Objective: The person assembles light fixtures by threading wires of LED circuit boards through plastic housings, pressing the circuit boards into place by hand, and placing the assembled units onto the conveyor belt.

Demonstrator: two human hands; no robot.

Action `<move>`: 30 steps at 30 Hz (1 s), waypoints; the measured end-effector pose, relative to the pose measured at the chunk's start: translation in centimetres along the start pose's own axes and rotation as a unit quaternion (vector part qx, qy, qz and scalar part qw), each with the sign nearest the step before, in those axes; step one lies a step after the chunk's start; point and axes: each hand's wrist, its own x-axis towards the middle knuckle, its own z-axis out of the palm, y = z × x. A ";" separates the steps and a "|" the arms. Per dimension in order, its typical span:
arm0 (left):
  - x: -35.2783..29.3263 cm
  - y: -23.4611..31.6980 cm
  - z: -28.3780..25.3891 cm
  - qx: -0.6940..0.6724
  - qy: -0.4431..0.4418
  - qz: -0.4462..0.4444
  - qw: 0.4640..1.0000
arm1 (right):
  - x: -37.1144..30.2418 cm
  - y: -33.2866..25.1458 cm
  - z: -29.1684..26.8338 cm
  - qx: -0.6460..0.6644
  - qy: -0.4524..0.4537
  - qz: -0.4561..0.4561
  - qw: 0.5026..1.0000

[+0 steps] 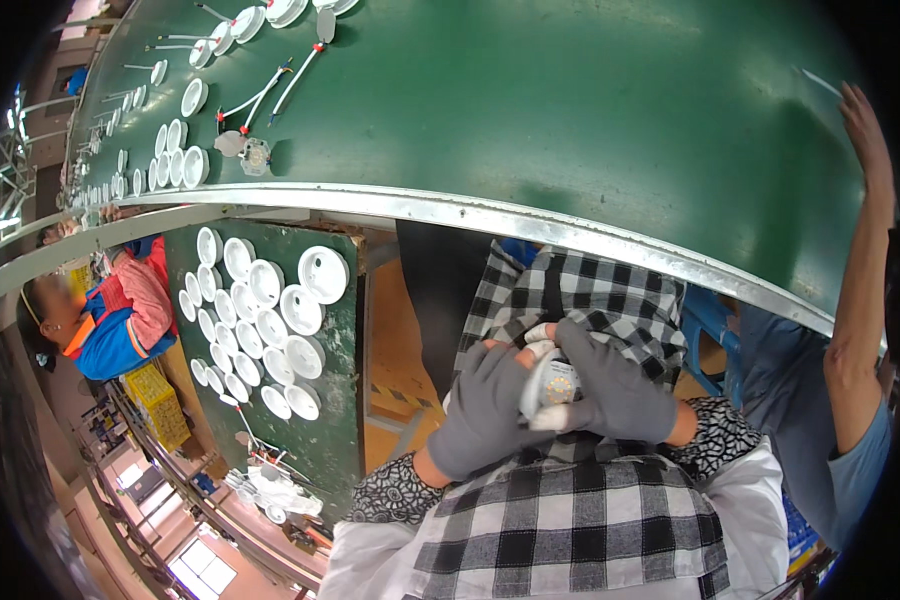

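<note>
In front of my lap I hold a white round lamp housing [536, 390] with a light board of small yellow LEDs [560, 388] showing in it. My left hand [482, 408], in a grey glove with the fingertips uncovered, is closed on the housing's left side. My right hand [618, 392], gloved the same way, is closed round its right side, with its white-tipped thumb at the lower rim. Fingers of both hands meet at the top of the housing and hide part of it.
At the left, a green side table [335, 430] bears several white round housings [302, 310] and a heap of white wired parts [275, 490]. Beyond a metal edge [470, 213], the green work surface [570, 110] carries wired boards [255, 157]. Another person's arm [858, 290] reaches in at right; a person [125, 310] sits left.
</note>
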 end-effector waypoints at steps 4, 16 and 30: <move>-0.6 -0.5 -1.9 -0.486 -0.065 -0.206 0.847 | -0.3 -1.7 -3.2 -0.164 -0.011 -0.082 0.983; -1.0 -0.3 -3.6 -0.398 -0.133 -0.108 0.901 | -0.7 -1.3 -1.8 -0.283 -0.098 -0.462 0.835; -1.1 0.2 -2.6 -0.401 -0.091 -0.134 0.901 | 1.0 -1.6 -1.8 -0.289 -0.091 -0.380 0.874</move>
